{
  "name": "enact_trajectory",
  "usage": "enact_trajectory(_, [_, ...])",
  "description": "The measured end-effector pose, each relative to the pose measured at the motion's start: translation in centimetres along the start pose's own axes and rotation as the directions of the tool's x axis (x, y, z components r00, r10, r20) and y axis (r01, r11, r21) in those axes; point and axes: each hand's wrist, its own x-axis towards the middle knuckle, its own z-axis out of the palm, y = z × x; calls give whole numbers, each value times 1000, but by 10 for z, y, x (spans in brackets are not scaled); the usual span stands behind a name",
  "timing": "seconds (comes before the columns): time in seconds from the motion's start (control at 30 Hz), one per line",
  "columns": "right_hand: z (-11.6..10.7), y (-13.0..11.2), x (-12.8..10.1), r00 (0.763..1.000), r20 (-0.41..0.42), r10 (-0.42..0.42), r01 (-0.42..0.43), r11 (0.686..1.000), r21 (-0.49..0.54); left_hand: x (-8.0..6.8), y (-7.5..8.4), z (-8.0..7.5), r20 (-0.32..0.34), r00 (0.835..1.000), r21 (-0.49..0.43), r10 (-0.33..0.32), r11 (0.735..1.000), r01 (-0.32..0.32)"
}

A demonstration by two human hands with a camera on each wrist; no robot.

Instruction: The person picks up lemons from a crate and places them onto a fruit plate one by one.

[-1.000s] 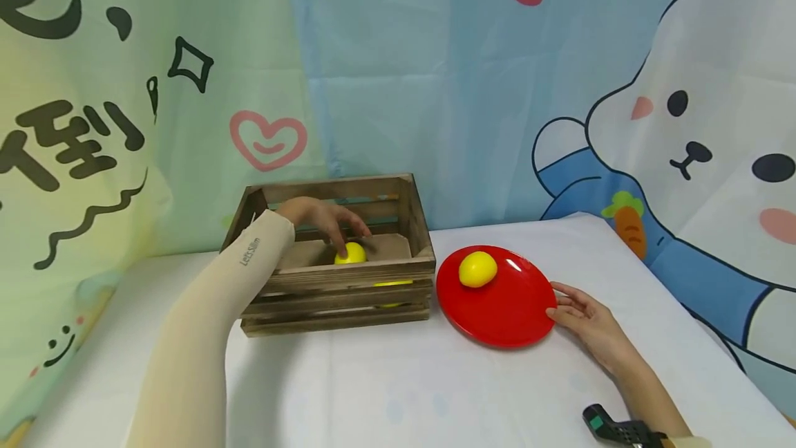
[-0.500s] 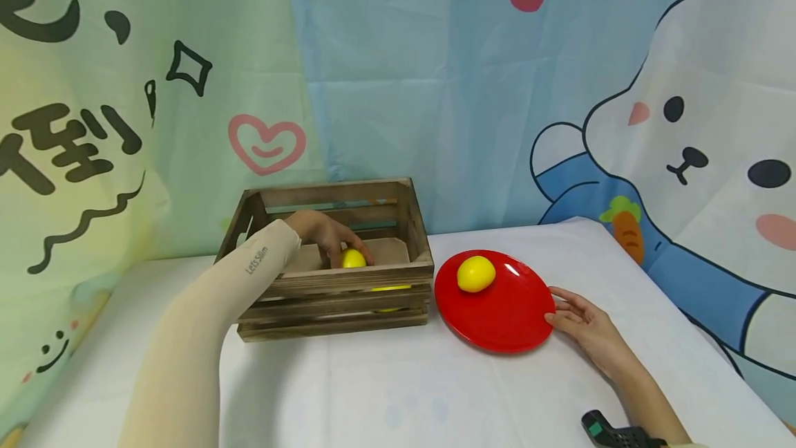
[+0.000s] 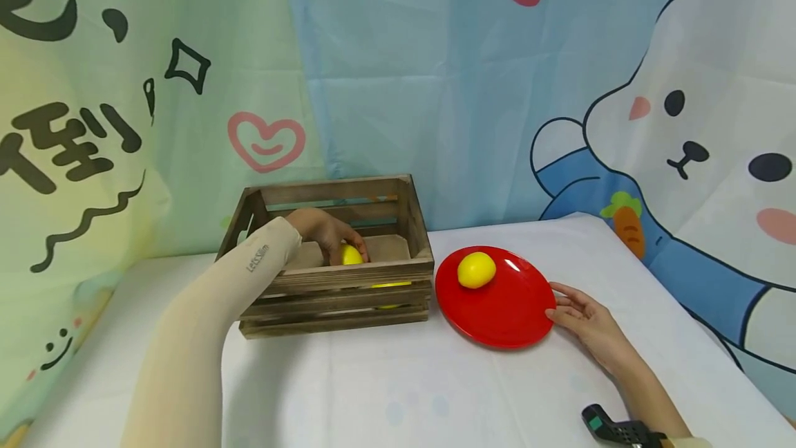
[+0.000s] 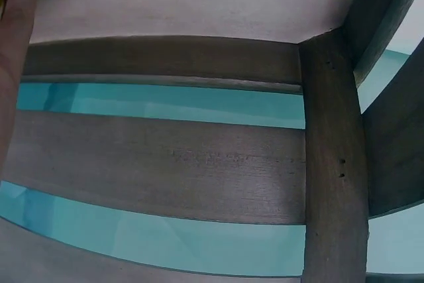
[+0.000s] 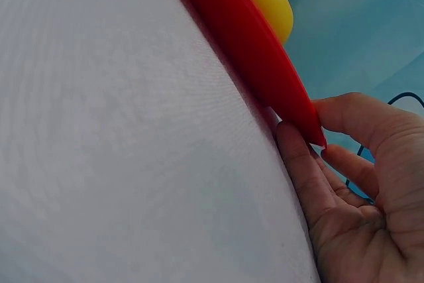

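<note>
My left hand (image 3: 326, 232) reaches down into a slatted wooden crate (image 3: 338, 289), its fingers curled round a yellow lemon (image 3: 351, 255). In the left wrist view only part of a finger (image 4: 14, 38) and a sliver of yellow show at the left edge. To the right of the crate, a red plate (image 3: 504, 316) carries another lemon (image 3: 477, 269). My right hand (image 3: 583, 320) pinches the plate's right rim. The right wrist view has the thumb (image 5: 354, 116) on top of the rim and fingertips underneath.
Through the crate's front slats, more yellow (image 3: 393, 285) shows inside. Brown board (image 3: 388, 247) lines the crate's bottom. A white cloth (image 3: 373, 386) covers the table, and a printed curtain (image 3: 385, 68) hangs right behind it. A black device (image 3: 622, 427) sits on my right wrist.
My left hand has gone lower into the crate, and its fingers have closed round the lemon. The right hand and the plate stay where they were.
</note>
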Motion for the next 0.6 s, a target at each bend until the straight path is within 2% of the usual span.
enact_trajectory(0.17, [-1,-2,-1,1000,3,-2,2,999,40,-1,0,-1,-24,1000,16,-7,1000,7])
enact_trajectory(0.4, [2,0,-1,1000,4,12,-12,999,47,-1,-2,-2,-70,995,76,74,995,-68])
enact_trajectory(0.6, [0,0,-1,1000,2,5,-5,1000,17,-3,2,-8,-138,979,136,152,982,-134])
